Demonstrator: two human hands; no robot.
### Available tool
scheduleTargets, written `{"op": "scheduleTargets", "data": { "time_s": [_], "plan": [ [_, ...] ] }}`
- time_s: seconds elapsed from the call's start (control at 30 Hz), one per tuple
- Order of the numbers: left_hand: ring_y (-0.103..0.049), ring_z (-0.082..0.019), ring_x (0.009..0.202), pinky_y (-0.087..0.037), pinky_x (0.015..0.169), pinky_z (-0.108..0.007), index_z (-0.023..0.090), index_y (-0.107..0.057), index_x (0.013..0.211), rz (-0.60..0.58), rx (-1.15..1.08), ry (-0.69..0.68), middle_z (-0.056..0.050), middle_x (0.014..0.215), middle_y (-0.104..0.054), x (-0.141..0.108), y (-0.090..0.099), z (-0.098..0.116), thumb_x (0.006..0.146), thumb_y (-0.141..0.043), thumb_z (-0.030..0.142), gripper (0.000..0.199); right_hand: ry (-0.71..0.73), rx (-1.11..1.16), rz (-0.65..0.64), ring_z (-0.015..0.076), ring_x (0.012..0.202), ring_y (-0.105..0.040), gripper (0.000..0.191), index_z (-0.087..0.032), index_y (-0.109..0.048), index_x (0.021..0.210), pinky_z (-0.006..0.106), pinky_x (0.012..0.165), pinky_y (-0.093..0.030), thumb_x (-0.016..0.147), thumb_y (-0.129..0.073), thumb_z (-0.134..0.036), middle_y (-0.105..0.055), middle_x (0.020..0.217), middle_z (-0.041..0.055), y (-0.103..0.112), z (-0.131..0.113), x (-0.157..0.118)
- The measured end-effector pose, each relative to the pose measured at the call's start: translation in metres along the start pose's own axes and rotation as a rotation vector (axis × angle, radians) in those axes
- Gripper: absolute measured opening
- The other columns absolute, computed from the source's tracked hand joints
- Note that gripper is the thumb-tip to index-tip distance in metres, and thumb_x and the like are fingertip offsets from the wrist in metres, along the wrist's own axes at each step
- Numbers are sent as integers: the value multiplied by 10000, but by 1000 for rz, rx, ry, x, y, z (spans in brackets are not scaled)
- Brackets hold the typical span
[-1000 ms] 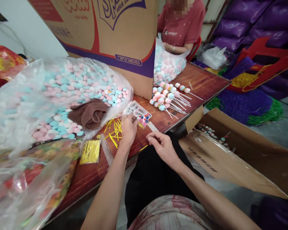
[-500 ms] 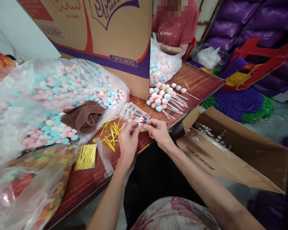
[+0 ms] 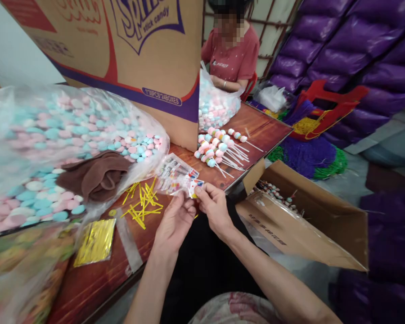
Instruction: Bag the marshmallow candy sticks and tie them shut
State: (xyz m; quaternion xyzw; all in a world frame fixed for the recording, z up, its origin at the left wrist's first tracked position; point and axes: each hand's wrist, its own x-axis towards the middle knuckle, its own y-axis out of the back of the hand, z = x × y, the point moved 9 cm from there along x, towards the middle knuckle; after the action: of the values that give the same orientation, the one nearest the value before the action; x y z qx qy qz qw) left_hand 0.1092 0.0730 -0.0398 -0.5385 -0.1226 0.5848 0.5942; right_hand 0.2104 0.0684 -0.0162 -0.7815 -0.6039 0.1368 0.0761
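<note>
In the head view, my right hand point(image 3: 214, 209) pinches the corner of a small clear plastic bag point(image 3: 193, 187) with red and blue print, between thumb and forefinger. My left hand point(image 3: 173, 222) is closed at the bag's lower left, thumb and finger pressed together on its edge. Just beyond lies a stack of similar printed bags point(image 3: 173, 171). Loose yellow twist ties point(image 3: 143, 204) are scattered left of my left hand, and a packet of gold twist ties point(image 3: 95, 242) lies farther left. Marshmallow skewers point(image 3: 219, 144) on white sticks are piled beyond my right hand.
A large clear bag of pink, blue and white marshmallows point(image 3: 77, 121) covers the left, with a brown cloth point(image 3: 96, 175) on it. A tall carton point(image 3: 155, 72) stands behind. An open box point(image 3: 310, 220) sits right, below table level. Across the table sits a person point(image 3: 232, 58).
The view has swung a little to the right, so the table things sit farther left. Both hands have drawn slightly back towards me with the small bag, uncovering more of the stack.
</note>
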Motion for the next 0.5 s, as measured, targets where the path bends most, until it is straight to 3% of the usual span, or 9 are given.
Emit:
{"op": "scheduleTargets", "data": {
  "time_s": [0.1,0.23,0.37,0.5],
  "plan": [
    [-468,-32,538,-422,490,-151,122,-696,787,41,67,-52,16,708,-603,0,3,2,570,-901,157,300,68,-131,-7,86,508,-312,387,-204,-454,651,237,467,-266,856,-607,-495,-396,581,-54,6,-7,-1],
    [-480,-36,563,-388,492,-140,122,-704,765,108,196,-315,8,715,-616,-7,3,16,562,-903,178,289,191,-256,45,97,562,-308,424,-204,-392,620,246,517,-284,901,-552,-479,-362,600,-52,11,-22,-6],
    [-514,-51,627,-394,531,-141,143,-709,769,150,296,-494,6,746,-630,-16,2,24,620,-881,312,283,203,-311,53,96,562,-278,476,-207,-324,603,255,522,-261,922,-522,-499,-324,587,-52,9,-22,-9],
    [-492,-59,609,-415,551,-169,147,-708,780,93,292,-492,16,727,-603,-16,2,28,659,-858,336,270,176,-297,27,96,553,-294,475,-203,-349,596,260,519,-254,924,-522,-500,-339,577,-47,7,-16,-7]
  ]
}}
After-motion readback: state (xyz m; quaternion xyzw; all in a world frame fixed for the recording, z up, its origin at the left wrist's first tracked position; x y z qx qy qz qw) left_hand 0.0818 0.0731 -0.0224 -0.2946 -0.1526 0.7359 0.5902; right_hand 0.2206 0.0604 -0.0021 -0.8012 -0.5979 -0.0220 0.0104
